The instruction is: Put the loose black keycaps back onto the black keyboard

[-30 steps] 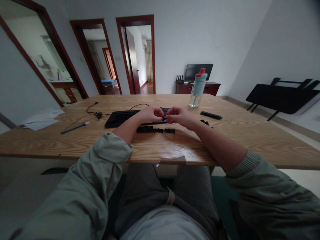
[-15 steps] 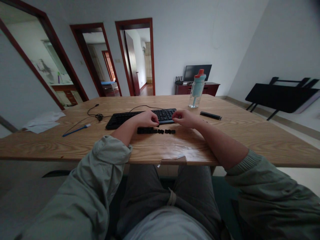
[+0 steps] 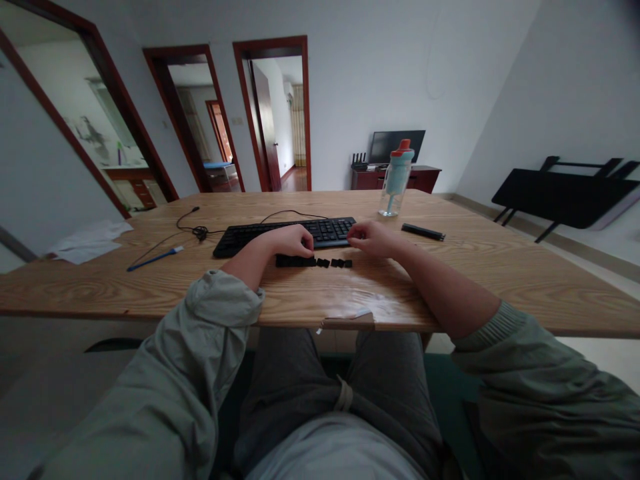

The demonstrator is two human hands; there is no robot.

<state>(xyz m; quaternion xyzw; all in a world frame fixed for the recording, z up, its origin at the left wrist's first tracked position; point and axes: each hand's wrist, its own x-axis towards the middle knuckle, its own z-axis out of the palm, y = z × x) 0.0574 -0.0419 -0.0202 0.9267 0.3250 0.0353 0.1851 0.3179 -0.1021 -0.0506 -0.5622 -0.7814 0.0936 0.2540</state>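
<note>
Row of pulled keycaps (image 3: pixel 313 262) lies on surface (image 3: pixel 450 267); most keys remain on keyboard (image 3: pixel 250 235). Left hand (image 3: pixel 294 240) curled, right hand (image 3: pixel 371 238) pinching; contents unclear.

Pale grey-green jacket on this person, both sleeves (image 3: pixel 210 313) pushed up past the forearms, the right one showing a ribbed cuff (image 3: pixel 493 327). Dark grey trousers (image 3: pixel 300 373) below, with a light drawstring (image 3: pixel 343 397) at the waist.
</note>
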